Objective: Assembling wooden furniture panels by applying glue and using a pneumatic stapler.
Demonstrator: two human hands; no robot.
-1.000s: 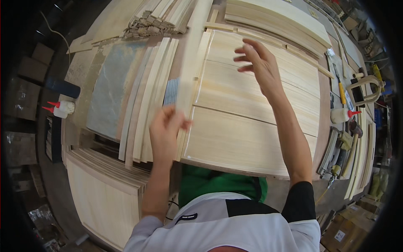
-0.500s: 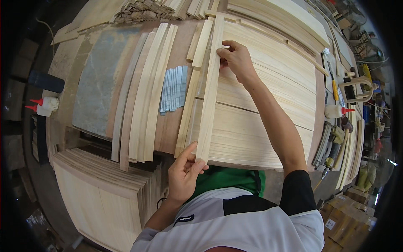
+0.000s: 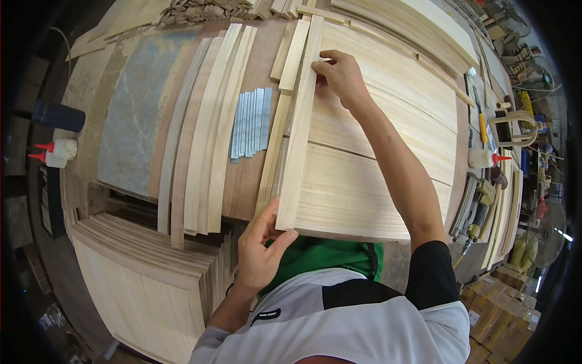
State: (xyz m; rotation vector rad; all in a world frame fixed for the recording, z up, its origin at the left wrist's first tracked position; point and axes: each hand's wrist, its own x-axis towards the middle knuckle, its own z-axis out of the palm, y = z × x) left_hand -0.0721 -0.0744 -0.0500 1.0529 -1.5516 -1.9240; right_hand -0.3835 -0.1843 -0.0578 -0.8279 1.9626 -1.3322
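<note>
A long pale wooden strip (image 3: 298, 139) lies along the left edge of a panel of light wooden boards (image 3: 370, 136). My right hand (image 3: 343, 76) pinches the strip's right edge near its far end, thumb and index finger closed on it. At the near end, my left hand (image 3: 259, 252) has its thumb and index finger spread apart, the thumb against the end and the index finger beside the left edge. Its other fingers are partly hidden. Narrower wooden strips (image 3: 276, 130) run just left of the long one.
Left of the panel lie a row of grey metal fasteners (image 3: 250, 124) and several loose wooden slats (image 3: 209, 133). Glue bottles with red tips stand at the left (image 3: 60, 153) and right (image 3: 482, 158). A nail gun (image 3: 479, 209) rests at the right. Stacked panels (image 3: 145, 285) stand at near left.
My left hand has loosened at the strip's near end, its thumb sliding from the top face to the end. The strip has shifted slightly left at that end; my right hand keeps its pinch.
</note>
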